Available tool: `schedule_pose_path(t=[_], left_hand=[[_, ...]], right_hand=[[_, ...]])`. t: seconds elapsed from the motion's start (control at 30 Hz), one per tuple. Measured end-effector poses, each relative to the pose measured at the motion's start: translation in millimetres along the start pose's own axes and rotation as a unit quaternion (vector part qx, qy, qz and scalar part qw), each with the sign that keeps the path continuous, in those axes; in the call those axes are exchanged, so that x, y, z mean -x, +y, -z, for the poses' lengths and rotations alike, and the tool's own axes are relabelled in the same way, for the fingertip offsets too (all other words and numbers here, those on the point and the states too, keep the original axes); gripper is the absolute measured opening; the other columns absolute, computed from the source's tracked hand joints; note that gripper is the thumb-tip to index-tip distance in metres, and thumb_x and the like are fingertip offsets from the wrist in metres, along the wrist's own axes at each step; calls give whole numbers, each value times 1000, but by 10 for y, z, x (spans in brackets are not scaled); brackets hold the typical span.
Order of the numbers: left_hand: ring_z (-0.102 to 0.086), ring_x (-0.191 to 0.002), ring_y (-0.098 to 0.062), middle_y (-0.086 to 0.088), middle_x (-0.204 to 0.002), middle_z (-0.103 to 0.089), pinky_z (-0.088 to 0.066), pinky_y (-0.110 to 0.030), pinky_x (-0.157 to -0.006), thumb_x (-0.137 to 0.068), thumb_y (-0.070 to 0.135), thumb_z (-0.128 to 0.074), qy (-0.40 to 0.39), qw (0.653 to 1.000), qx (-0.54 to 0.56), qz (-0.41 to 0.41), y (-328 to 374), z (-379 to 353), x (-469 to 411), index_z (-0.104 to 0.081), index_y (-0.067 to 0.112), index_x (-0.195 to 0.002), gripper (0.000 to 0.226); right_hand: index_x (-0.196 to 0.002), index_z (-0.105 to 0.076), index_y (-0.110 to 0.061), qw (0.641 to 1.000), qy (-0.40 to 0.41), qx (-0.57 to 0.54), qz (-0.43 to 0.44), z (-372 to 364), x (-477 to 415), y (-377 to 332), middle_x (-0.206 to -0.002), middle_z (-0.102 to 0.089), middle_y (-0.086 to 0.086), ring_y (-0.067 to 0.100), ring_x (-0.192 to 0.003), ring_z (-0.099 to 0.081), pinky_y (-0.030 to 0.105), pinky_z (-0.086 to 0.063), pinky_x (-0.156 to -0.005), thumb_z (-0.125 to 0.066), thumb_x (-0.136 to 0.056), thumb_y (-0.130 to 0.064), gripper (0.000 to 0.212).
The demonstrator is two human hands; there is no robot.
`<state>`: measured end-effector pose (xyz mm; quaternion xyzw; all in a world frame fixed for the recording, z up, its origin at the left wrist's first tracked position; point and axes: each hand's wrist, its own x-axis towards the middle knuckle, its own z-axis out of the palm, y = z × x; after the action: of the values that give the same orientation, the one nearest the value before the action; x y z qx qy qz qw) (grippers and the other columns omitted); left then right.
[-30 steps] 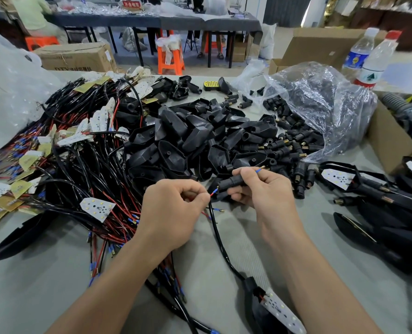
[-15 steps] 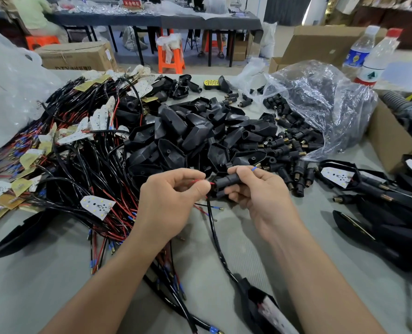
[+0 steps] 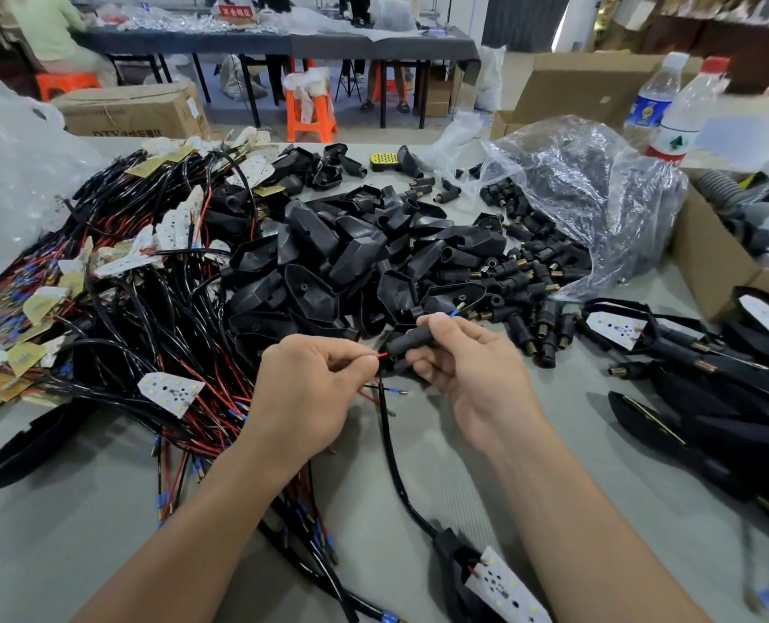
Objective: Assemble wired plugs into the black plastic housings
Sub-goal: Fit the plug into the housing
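Change: left hand (image 3: 304, 393) has shifted its pinch from the blue-tipped lead to the red wire (image 3: 380, 355), thumb and forefinger closed on it at the plug sleeve's mouth. Judged: second lead now being fed.
Left: harness heap (image 3: 126, 308), glossy red and black insulation, white boards.
Centre: plug sleeve (image 3: 412, 341), matte black, tubular, held just in front of the angular housings pile (image 3: 355, 258).
Right hand (image 3: 472, 375): fingers curled round the sleeve, with the blue ferrule (image 3: 453, 313) protruding beyond.
Far right: crinkled clear bag (image 3: 589, 195).
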<state>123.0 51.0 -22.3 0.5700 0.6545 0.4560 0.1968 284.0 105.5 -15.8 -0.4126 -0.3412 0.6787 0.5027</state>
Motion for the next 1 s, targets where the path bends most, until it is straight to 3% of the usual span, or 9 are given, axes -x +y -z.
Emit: schedule_pose_path(t=[0.07, 0.13, 0.33, 0.5, 0.67, 0.73, 0.83, 0.9, 1.0], left_hand=[[-55, -43, -2, 16, -52, -65, -42, -17, -44, -89, 20, -79, -5, 1000, -22, -8, -13, -11, 11, -77, 43, -67, 32], [-60, -46, -8, 13, -54, -66, -50, -29, -48, -89, 21, -79, 8, 999, -30, -19, -42, -9, 8, -77, 43, -68, 30], [-75, -73, -3, 20, -87, -79, -62, -34, -75, -85, 37, -74, -1, 996, 87, 8, -60, -61, 39, -75, 36, -121, 36], [-71, -55, -12, 5, -66, -74, -54, -22, -52, -93, 21, -69, -7, 995, 100, 6, -28, -53, -23, -80, 42, -87, 24], [-52, -49, -11, 3, -56, -62, -50, -40, -56, -88, 29, -69, 12, 999, -15, -49, -102, -51, 44, -74, 28, -80, 10], [-60, -54, -2, 13, -61, -69, -55, -32, -66, -87, 25, -74, 16, 999, 21, -37, -71, -59, 45, -78, 37, -99, 17], [-69, -74, 9, 28, -75, -73, -45, -4, -81, -87, 22, -81, 27, 999, -9, -42, -58, -59, 33, -68, 35, -132, 49], [-70, -80, 11, 28, -81, -75, -44, -1, -82, -88, 22, -81, 15, 999, 16, -26, -46, -70, 9, -71, 34, -127, 42], [-75, -68, -4, 11, -72, -78, -60, -19, -71, -88, 12, -81, -8, 994, 105, 17, -21, -114, 25, -78, 35, -96, 25]], right_hand=[[-84, -71, -6, 1000, -20, 0, -13, -35, 12, 40, -72, -72, 12, 13, -52, -64, 20, -55, -53, -59, -101, -10, 21], [-83, -71, -8, 999, -30, 1, -23, -64, 15, 68, -70, -72, 10, 12, -52, -64, 20, -55, -53, -57, -102, -11, 24], [-83, -76, -10, 999, -37, -19, -12, -13, -13, 2, -75, -74, 12, 12, -55, -65, 20, -55, -55, -57, -102, -15, 27], [-89, -76, -6, 999, -10, -36, 6, -3, -40, 34, -80, -74, 16, 13, -55, -65, 21, -56, -55, -59, -101, -13, 21], [-84, -76, -11, 999, -49, 20, 8, -87, -10, 96, -81, -75, 13, 15, -59, -62, 21, -54, -57, -59, -101, -15, 24], [-92, -74, -7, 998, -62, 8, -4, -77, -6, 68, -83, -76, 13, 14, -59, -64, 21, -55, -58, -57, -103, -16, 22], [-91, -75, -8, 998, -69, -8, -6, -58, 1, 44, -84, -76, 14, 15, -61, -66, 22, -57, -61, -54, -104, -15, 26], [-89, -75, -8, 997, -61, -39, -8, -57, 8, 42, -83, -76, 15, 15, -60, -68, 23, -58, -61, -53, -105, -15, 28], [-91, -74, -6, 997, -43, -66, -4, -34, 5, 42, -84, -76, 16, 15, -59, -67, 22, -57, -59, -52, -105, -15, 28]])
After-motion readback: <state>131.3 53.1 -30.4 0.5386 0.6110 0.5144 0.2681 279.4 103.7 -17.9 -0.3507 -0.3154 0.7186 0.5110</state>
